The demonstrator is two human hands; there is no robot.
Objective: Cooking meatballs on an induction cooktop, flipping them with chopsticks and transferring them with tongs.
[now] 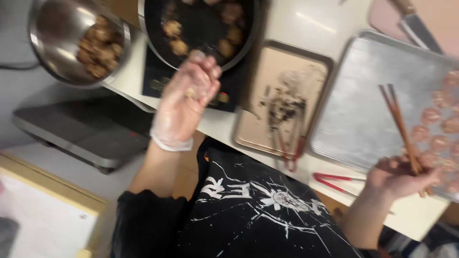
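My left hand (187, 98) wears a clear plastic glove and hovers palm up over the counter edge, just below the black frying pan (201, 28) with several browned meatballs in it. Something small and pale seems to lie in the palm, blurred. My right hand (399, 174) is bare and grips a pair of brown chopsticks (397, 117) that point up over the metal baking sheet (368, 105). Raw pink meatballs (437, 134) lie in rows on the right part of that sheet.
A steel bowl (57, 33) of cooked meatballs sits at the top left. A small tan tray (272, 95) holds tongs with red handles (289, 138). More red tongs (334, 181) lie at the counter edge. A knife on a pink board (416, 26) is top right.
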